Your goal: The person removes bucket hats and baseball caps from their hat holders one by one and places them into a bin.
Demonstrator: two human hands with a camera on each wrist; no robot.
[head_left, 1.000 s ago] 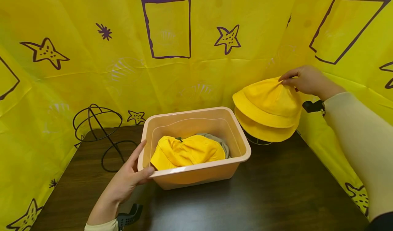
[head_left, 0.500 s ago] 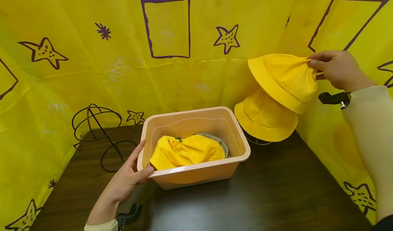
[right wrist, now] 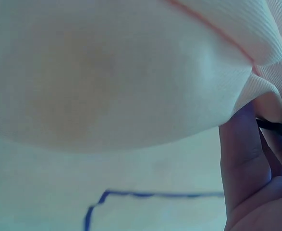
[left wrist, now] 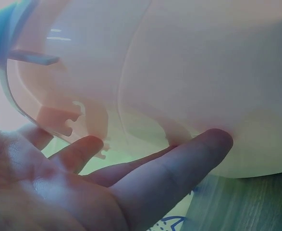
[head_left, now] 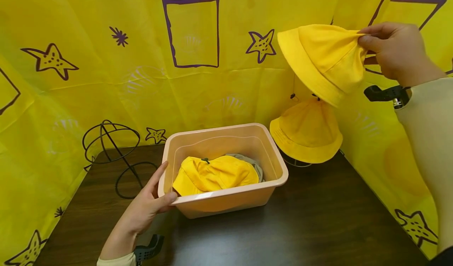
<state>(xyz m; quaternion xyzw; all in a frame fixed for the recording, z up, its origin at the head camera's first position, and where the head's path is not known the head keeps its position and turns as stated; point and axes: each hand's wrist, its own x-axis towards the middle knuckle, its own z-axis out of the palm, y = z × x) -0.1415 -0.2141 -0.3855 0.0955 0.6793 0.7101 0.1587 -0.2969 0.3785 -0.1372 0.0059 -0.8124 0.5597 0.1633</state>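
Observation:
My right hand [head_left: 400, 52] pinches the crown of a yellow bucket hat [head_left: 322, 61], raised at the right with its brim tilted left and a cord hanging below. Pale, close-up cloth of this hat [right wrist: 131, 72] fills most of the right wrist view. Below it a second yellow bucket hat [head_left: 308, 132] sits on a wire stand, mostly hidden. At the near left corner of a peach plastic basin [head_left: 226, 205], my left hand [head_left: 141, 211] grips the rim, thumb on top, fingers [left wrist: 179, 163] along the outer wall. Inside lie a yellow hat [head_left: 219, 173] and grey-green cloth [head_left: 252, 162].
A bare black wire hat stand [head_left: 131, 166] stands left of the basin, behind my left hand. The dark wooden table [head_left: 318, 219] is enclosed by a yellow patterned curtain [head_left: 191, 93] at the back and sides.
My right hand has lifted the upper yellow bucket hat off the one beneath, up and slightly right, uncovering the lower hat. My left hand and the basin stay put.

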